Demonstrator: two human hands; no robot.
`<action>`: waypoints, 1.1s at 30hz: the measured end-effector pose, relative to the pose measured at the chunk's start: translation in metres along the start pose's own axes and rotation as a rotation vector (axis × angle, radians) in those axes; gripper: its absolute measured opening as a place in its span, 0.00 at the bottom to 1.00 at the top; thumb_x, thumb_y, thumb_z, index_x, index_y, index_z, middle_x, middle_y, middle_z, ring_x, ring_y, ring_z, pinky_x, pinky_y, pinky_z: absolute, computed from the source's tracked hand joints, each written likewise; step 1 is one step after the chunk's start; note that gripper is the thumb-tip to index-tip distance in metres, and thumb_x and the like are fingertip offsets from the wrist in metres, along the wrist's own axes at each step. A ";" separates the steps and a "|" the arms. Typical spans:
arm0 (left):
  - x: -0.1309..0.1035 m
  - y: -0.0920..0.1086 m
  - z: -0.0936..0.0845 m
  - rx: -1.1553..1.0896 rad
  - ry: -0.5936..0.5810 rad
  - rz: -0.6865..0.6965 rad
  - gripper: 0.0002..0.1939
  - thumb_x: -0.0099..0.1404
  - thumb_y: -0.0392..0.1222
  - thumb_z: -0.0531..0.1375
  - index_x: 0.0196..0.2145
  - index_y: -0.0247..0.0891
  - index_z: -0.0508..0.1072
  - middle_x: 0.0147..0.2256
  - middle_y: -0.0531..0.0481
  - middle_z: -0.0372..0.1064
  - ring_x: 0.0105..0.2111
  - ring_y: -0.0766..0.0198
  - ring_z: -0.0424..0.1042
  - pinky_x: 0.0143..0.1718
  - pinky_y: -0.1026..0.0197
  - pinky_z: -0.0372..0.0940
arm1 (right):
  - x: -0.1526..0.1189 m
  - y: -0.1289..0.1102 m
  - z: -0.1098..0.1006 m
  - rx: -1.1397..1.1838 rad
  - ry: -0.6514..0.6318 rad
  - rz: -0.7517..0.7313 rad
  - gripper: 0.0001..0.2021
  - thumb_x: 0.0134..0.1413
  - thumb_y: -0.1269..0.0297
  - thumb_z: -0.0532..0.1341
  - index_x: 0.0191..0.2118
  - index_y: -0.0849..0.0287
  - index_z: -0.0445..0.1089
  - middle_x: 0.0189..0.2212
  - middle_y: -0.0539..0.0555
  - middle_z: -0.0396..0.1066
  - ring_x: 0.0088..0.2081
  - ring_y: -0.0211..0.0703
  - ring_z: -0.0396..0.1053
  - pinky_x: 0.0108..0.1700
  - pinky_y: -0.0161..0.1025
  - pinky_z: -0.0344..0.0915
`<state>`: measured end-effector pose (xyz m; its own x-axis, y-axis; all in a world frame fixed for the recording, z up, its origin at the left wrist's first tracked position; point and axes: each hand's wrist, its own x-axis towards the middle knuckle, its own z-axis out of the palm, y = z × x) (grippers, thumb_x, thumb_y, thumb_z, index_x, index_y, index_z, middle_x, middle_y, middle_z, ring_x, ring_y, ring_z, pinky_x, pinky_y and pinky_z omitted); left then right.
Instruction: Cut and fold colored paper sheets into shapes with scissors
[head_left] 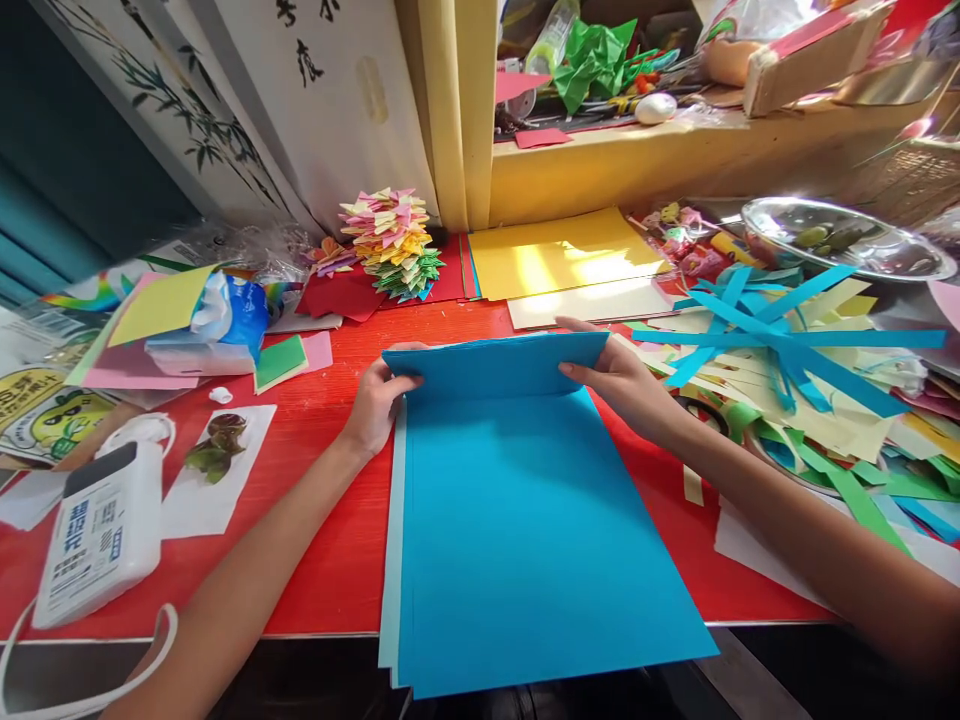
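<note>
A large blue paper sheet lies on top of lighter sheets, its near end sticking out past the front edge of the red table. Its far end is raised and folded over toward me as a flap. My left hand grips the left end of this flap, thumb on the front and fingers behind. At the flap's right end my right hand holds it the same way, with the index finger stretched out behind.
Blue strips and other cut paper are piled at the right, below a metal bowl. Yellow sheets and a folded-paper model stand at the back. A white device lies left.
</note>
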<state>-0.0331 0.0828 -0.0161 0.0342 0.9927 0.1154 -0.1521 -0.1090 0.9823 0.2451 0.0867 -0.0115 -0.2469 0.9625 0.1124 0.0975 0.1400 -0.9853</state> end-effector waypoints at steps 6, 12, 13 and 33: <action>-0.002 0.002 0.001 0.043 0.044 -0.068 0.08 0.46 0.32 0.62 0.28 0.39 0.75 0.32 0.54 0.74 0.38 0.59 0.70 0.42 0.60 0.64 | 0.001 0.007 -0.004 0.076 -0.023 -0.061 0.19 0.52 0.62 0.61 0.52 0.51 0.66 0.49 0.51 0.69 0.48 0.48 0.67 0.50 0.48 0.64; -0.002 0.002 -0.002 0.087 0.058 -0.136 0.05 0.46 0.36 0.65 0.25 0.39 0.75 0.30 0.54 0.74 0.37 0.58 0.71 0.43 0.57 0.65 | 0.000 0.005 -0.003 0.153 -0.074 0.005 0.19 0.50 0.63 0.62 0.50 0.53 0.68 0.48 0.51 0.70 0.48 0.48 0.67 0.52 0.48 0.64; -0.002 0.003 -0.002 0.090 0.051 -0.141 0.06 0.46 0.36 0.65 0.26 0.39 0.75 0.30 0.53 0.75 0.37 0.58 0.71 0.43 0.56 0.65 | 0.000 0.005 -0.003 0.163 -0.076 0.014 0.17 0.50 0.63 0.63 0.48 0.54 0.69 0.47 0.52 0.71 0.47 0.48 0.68 0.51 0.48 0.64; 0.003 0.024 -0.005 0.290 -0.032 -0.154 0.13 0.58 0.46 0.60 0.40 0.37 0.74 0.43 0.46 0.72 0.46 0.56 0.70 0.50 0.54 0.63 | 0.002 0.008 -0.016 -0.129 0.149 -0.050 0.13 0.52 0.53 0.59 0.25 0.56 0.66 0.23 0.52 0.69 0.25 0.45 0.67 0.31 0.44 0.66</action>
<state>-0.0417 0.0838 0.0069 0.0667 0.9971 -0.0378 0.1446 0.0278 0.9891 0.2609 0.0938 -0.0174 -0.1103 0.9759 0.1881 0.2134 0.2081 -0.9546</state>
